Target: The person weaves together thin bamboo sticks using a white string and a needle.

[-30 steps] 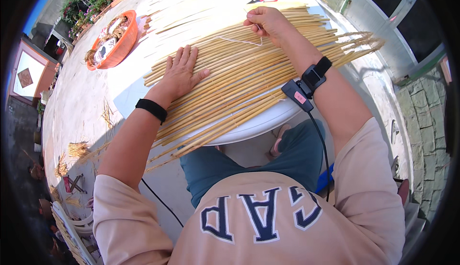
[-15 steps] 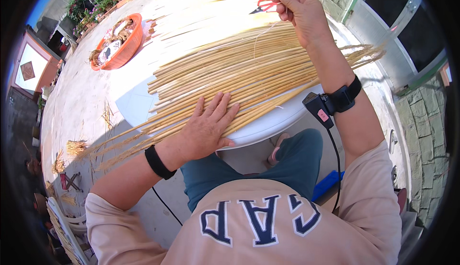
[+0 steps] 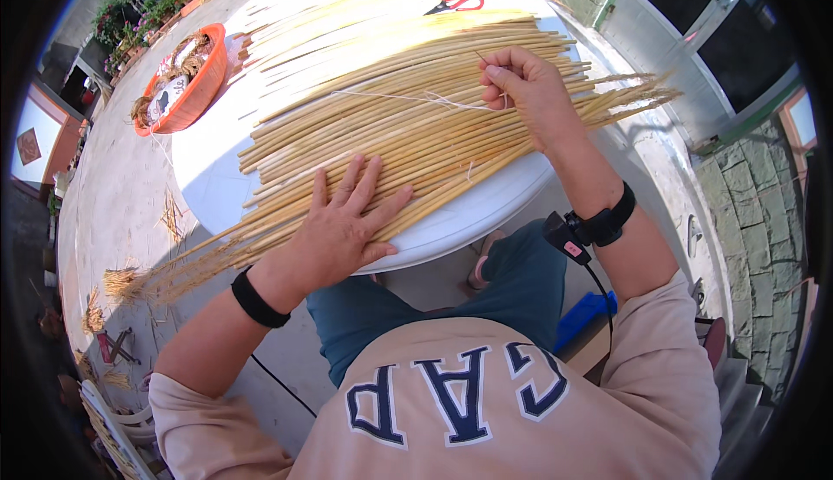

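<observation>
Long yellow-tan reed stalks (image 3: 416, 133) lie side by side across a round white table (image 3: 451, 233), some with feathery tips. My left hand (image 3: 343, 220) rests flat on the near stalks at the left, fingers spread and holding nothing. Above the right part of the row, my right hand (image 3: 525, 90) pinches a thin needle (image 3: 480, 53). White thread (image 3: 434, 98) trails from near this hand leftward over the stalks. A short bit of thread shows at the nearest stalks. Beyond the row, red-handled scissors (image 3: 456, 0) lie on more stalks in bright sun.
An orange basin (image 3: 198, 98) with bundled things in it stands on the ground beyond the table's left side. Cut straw bundles (image 3: 124, 282) lie at the left. A stone wall (image 3: 746, 220) and a door (image 3: 711, 29) are at the right. A blue thing (image 3: 583, 320) is beside my leg.
My right hand has come down and nearer from beside the scissors, bringing the needle over the stalks. The thread now lies slacker across them. My left hand stays flat on the stalks.
</observation>
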Motion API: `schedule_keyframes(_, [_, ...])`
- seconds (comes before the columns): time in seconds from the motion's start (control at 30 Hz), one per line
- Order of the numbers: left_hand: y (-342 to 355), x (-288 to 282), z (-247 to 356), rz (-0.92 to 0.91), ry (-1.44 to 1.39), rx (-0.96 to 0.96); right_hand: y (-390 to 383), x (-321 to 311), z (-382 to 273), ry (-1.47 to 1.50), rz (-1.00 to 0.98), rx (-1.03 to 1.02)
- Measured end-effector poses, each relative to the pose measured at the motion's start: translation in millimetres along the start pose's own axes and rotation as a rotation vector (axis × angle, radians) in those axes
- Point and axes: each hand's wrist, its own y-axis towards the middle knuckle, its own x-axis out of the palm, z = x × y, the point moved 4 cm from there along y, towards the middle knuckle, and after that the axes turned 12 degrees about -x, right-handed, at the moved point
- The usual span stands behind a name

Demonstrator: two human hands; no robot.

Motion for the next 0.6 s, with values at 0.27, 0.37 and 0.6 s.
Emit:
schedule_keyframes(0.27, [-17.0, -11.5, 25.2, 0.001, -0.011, 0.020, -57.6, -4.2, 38.1, -0.084, 0.111, 0.070])
schedule_keyframes(0.37, [-29.0, -11.4, 30.6, -0.014, 0.015, -0.065, -59.2, -3.1, 35.9, -0.057, 0.131, 0.031])
schedule_keyframes(0.6, [-59.3, -13.9, 23.6, -0.134, 0.159, -0.039, -71.2, 0.7, 32.7, -0.278, 0.155, -0.126])
